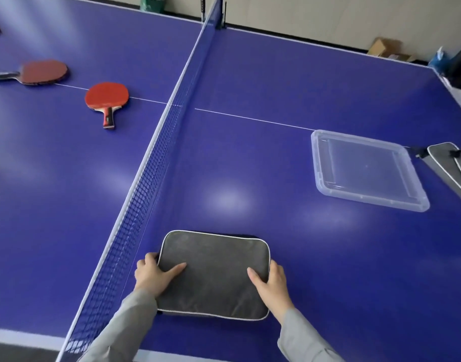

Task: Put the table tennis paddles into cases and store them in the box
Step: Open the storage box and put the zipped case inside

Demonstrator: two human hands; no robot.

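Down at 6 o'clock on the blue table point(276, 158) lies a dark grey case point(213, 275), a flat rounded rectangle edged with pale piping, its fabric slightly mottled. The left hand point(152, 274) grips its left edge, thumb laid across the top face and fingers curled over the side; the right hand point(272, 283) holds the right edge the same way, thumb on top. Both wrists come out of light grey sleeves point(124, 330). At 3 o'clock from the case, well apart, sits a shallow clear plastic box point(417, 194), and just beside it at the table's right edge lie more grey cases point(451, 165), overlapping. The net point(156, 163) runs just left of the held case toward 12 o'clock. Beyond it, at 10 o'clock, a bright red paddle point(106, 96) lies handle toward the viewer, with a darker red paddle point(43, 72) farther left.
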